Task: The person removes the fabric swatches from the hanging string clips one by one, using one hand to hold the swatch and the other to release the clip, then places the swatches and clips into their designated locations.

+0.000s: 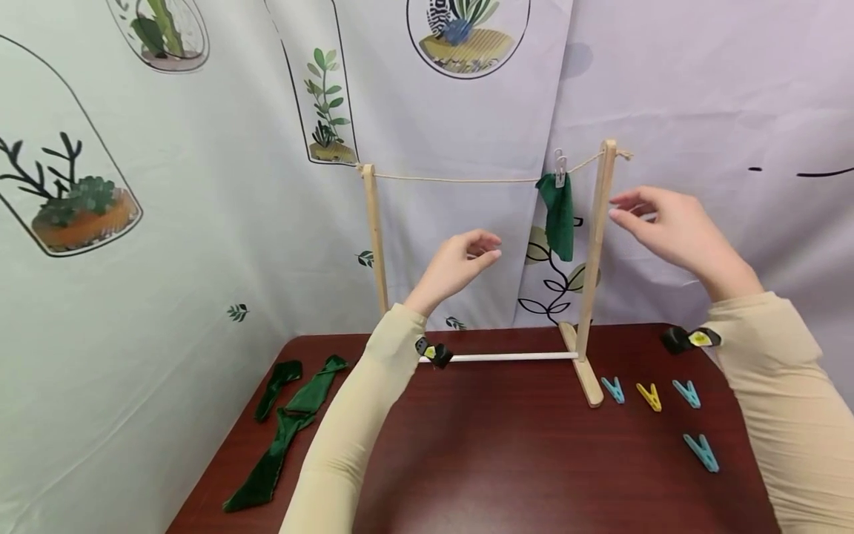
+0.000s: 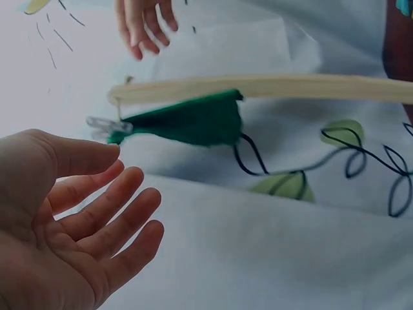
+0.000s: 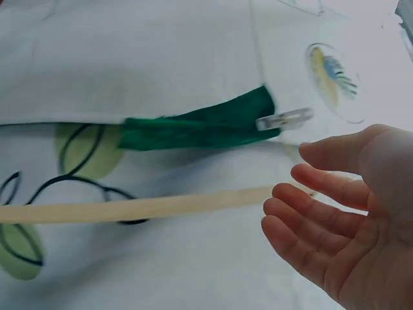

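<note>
A strip of green velvet cloth (image 1: 559,219) hangs near the right end of a thin rope (image 1: 460,179), held there by a pale clothespin (image 1: 560,169). The rope runs between two wooden posts of a small rack. My left hand (image 1: 460,263) is raised left of the cloth, fingers loosely bent, with nothing in it. To the right of the right post (image 1: 597,252), my right hand (image 1: 667,222) is in the air, also holding nothing. In the left wrist view the clothespin (image 2: 108,126) overlaps the space just beyond the left thumb tip.
Several green cloth strips (image 1: 310,393) lie on the dark red table (image 1: 507,445) at the left. Blue and yellow clothespins (image 1: 649,397) are spread by the rack's right foot (image 1: 582,367). A white bar (image 1: 514,357) joins the rack low down. Behind hangs a printed curtain (image 1: 220,185).
</note>
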The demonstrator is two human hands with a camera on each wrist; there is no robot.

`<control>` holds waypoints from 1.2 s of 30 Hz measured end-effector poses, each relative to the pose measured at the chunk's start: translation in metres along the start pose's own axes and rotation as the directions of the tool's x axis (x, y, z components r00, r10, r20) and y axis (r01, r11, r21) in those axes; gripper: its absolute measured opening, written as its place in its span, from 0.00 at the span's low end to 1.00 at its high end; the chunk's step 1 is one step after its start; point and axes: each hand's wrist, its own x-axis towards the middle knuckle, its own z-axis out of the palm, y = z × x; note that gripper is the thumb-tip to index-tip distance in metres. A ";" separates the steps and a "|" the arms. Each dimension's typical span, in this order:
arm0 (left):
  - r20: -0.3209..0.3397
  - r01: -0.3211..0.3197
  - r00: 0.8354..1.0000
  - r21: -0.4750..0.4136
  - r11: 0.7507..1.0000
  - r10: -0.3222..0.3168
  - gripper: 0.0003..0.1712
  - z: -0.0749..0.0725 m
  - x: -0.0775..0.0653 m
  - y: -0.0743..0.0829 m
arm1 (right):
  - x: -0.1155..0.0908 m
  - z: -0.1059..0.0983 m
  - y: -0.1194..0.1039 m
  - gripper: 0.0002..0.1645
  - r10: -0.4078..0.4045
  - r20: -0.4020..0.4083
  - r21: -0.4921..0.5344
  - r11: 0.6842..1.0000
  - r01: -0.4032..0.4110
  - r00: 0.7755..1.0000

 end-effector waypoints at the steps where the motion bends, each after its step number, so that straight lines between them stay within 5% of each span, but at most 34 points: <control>1: -0.002 -0.004 1.000 -0.005 1.000 0.004 0.14 0.000 0.003 0.004 | 0.003 -0.004 -0.004 0.29 -0.003 -0.010 -0.003 1.000 0.003 1.000; 11: -0.054 -0.017 0.998 -0.043 0.999 0.014 0.15 0.010 0.035 0.030 | 0.036 -0.019 -0.037 0.27 -0.056 -0.042 -0.023 0.998 0.055 0.998; 36: -0.151 0.077 0.984 -0.119 0.990 -0.095 0.20 0.051 0.084 0.043 | 0.092 -0.008 -0.063 0.33 -0.054 0.148 -0.038 0.997 0.060 0.987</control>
